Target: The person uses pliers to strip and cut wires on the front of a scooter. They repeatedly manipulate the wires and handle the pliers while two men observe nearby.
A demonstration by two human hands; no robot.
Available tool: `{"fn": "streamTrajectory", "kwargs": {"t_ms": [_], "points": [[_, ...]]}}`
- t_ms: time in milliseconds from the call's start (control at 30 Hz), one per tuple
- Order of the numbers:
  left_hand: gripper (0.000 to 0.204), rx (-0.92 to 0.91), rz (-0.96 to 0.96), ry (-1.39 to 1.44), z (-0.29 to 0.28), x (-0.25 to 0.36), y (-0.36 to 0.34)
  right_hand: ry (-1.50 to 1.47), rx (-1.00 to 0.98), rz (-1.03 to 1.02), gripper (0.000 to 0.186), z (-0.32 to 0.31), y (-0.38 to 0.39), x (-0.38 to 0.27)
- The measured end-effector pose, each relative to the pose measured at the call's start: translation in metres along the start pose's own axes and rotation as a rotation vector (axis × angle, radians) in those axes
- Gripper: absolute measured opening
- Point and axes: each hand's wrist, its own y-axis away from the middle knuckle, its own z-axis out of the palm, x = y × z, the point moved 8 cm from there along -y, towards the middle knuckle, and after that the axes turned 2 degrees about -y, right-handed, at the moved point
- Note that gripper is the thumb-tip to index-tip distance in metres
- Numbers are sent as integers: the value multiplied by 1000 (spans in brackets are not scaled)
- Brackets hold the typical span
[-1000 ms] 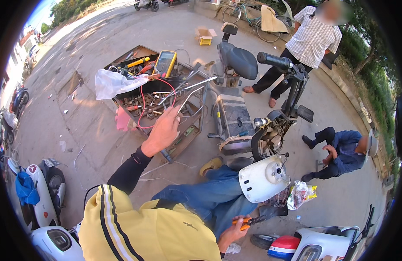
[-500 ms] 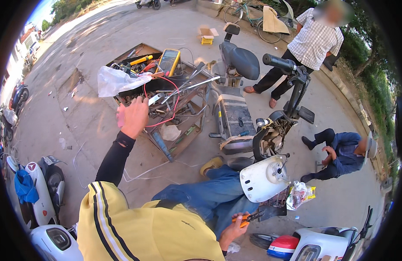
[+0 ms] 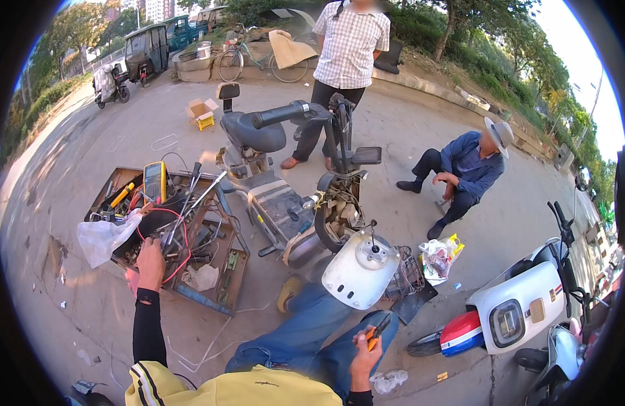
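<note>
reaching into the open wooden toolbox (image 3: 224,308) on the pavement, the left hand (image 3: 151,264) rests curled among red wires (image 3: 165,223), while the right hand (image 3: 362,353) pinches orange-handled pliers (image 3: 376,329) above the knee.

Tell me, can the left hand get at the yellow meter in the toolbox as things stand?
Probably yes. The left hand is already over the toolbox, and the yellow meter stands farther back in plain sight; only loose red wire and tools lie between them.
</note>
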Motion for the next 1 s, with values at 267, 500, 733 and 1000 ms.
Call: {"fn": "streamTrajectory", "kwargs": {"t_ms": [267,500,733,1000], "points": [[21,327,59,168,-85,42,17,-307,53,183,27,-58,-33,33],[26,417,380,532,-154,170,56,-915,-73,461,37,-96,-47,79],[24,100,775,731,-112,310,129,-1120,-162,434,40,-92,-43,69],[21,-205,1006,822,-64,398,196,-1222,-261,400,43,-107,-51,65]]}}
